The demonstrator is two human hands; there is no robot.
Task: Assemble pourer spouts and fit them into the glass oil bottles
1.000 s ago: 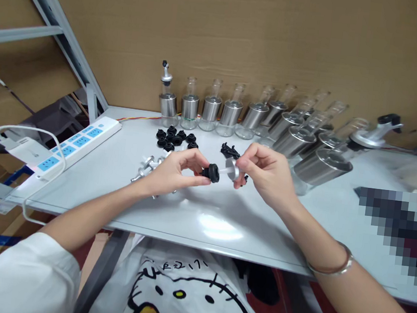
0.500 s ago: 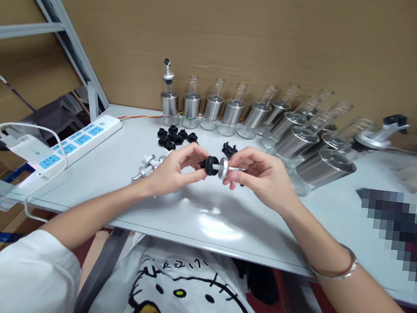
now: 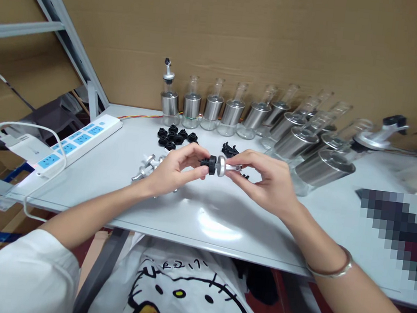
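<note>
My left hand (image 3: 177,169) pinches a black ribbed stopper (image 3: 212,165) between thumb and fingers. Facing it, my right hand (image 3: 268,178) grips a silver metal pourer spout (image 3: 222,166) with a round flange. The spout's thin stem reaches into the stopper, and a small gap shows between flange and stopper. Left of my left hand, and partly hidden by it, lie several silver pourer spouts (image 3: 147,165). Just beyond my hands sit a cluster of black stoppers (image 3: 173,136) and a small pile of black plastic parts (image 3: 229,150).
Glass bottles with steel sleeves (image 3: 233,111) line the back and right of the table (image 3: 89,173); some carry pourers (image 3: 168,75). A white power strip (image 3: 78,144) with a plugged-in charger lies at left. Cardboard (image 3: 245,30) stands behind, a metal frame (image 3: 59,14) at left.
The spout's stem has gone further into the stopper, narrowing the gap. My right hand has turned the spout and shifted slightly left. My left hand has hardly moved.
</note>
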